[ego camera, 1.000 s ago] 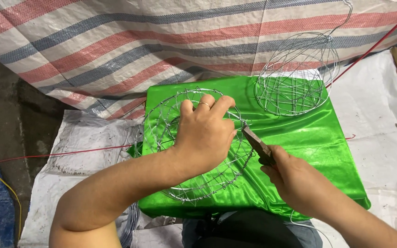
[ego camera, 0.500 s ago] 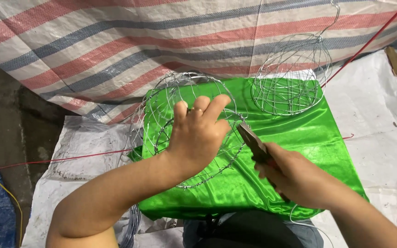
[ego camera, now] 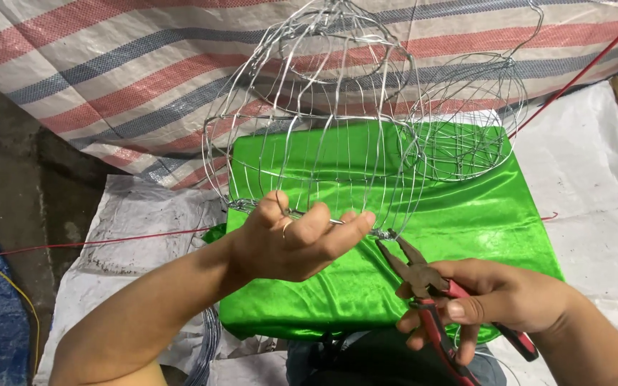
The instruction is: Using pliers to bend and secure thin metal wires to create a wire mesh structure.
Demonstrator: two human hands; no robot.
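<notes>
- Big change from a second ago: the wire frame (ego camera: 316, 136) was lying flat on the green cloth (ego camera: 466, 221) with the left hand (ego camera: 291, 239) pressed down on top of it. Now it's tipped up on edge, standing tall in front of the striped tarp (ego camera: 109, 86).
- The left hand is now closed round the frame's bottom rim, fingers curled over the wire and thumb underneath, so the whole cage rises straight up from that grip.
- The right hand (ego camera: 495, 300) sits lower and to the right than before, wrapped round the pliers (ego camera: 423, 286). Their tips reach up-left to the rim wire just right of the left fingertips. Jaws look nearly shut on the wire, but it's too thin there to be sure they're actually biting it.
- Frame itself: thin shiny silver wire, vertical ribs curving in toward a domed top, with a couple of hoops running round it. See-through, lantern-like.
- Pliers: dark, dull metal head, red handles spread apart a bit in the palm.
- Second wire basket (ego camera: 466, 121) sits behind and right of the held one, rounder, resting on the cloth.
- The cloth is glossy, satin-like, bright green, wrinkled near the grip.
- The tarp is woven plastic, with red, blue and white bands.
- A thin red cord (ego camera: 109, 243) runs off to the left of the left wrist.
</notes>
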